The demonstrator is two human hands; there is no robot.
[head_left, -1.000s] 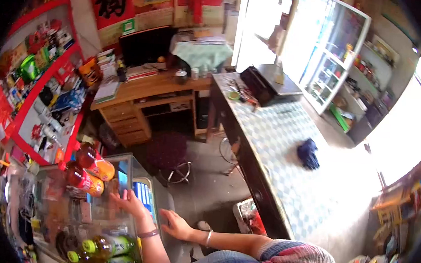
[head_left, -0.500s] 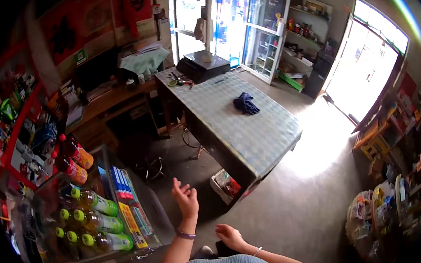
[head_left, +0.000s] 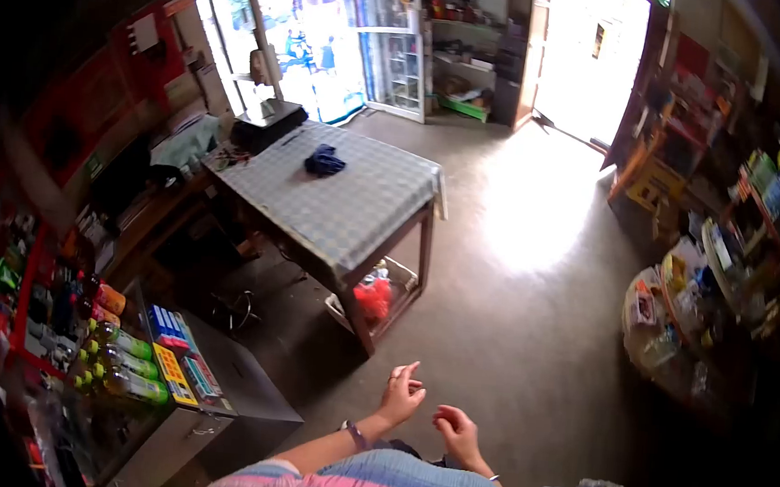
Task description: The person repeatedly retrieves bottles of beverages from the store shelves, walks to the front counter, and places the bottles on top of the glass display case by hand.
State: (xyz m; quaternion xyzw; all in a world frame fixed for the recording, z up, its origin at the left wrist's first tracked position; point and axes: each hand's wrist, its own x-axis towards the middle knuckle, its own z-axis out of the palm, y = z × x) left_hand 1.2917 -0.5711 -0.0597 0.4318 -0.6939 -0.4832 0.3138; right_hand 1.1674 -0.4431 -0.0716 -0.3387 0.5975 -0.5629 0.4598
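Observation:
My left hand (head_left: 403,396), with a bracelet at its wrist, is held in front of my body over the floor. Its fingers are loosely bent and apart, holding nothing. Just right of it is my right hand (head_left: 458,435), fingers softly curled and apart, with no object visible in it. Neither hand touches anything. The nearest furniture is a table (head_left: 365,215) under a checked cloth, beyond my hands, with a crumpled dark blue cloth (head_left: 325,160) on top. To the left stands a cabinet (head_left: 257,393) beside several green-capped bottles (head_left: 133,366) and boxes (head_left: 173,373).
A basket (head_left: 403,276) with a red plastic bag (head_left: 373,298) sits beneath the table. Grey floor (head_left: 510,333) runs toward a bright doorway (head_left: 592,68). Loaded display racks (head_left: 665,326) line the right side. Shelves (head_left: 462,49) stand at the back. A stool (head_left: 236,310) is left of the table.
My view has turned right and moved along the cabinet, so table and bottles appear further left. My left hand has lowered and come close to my right hand.

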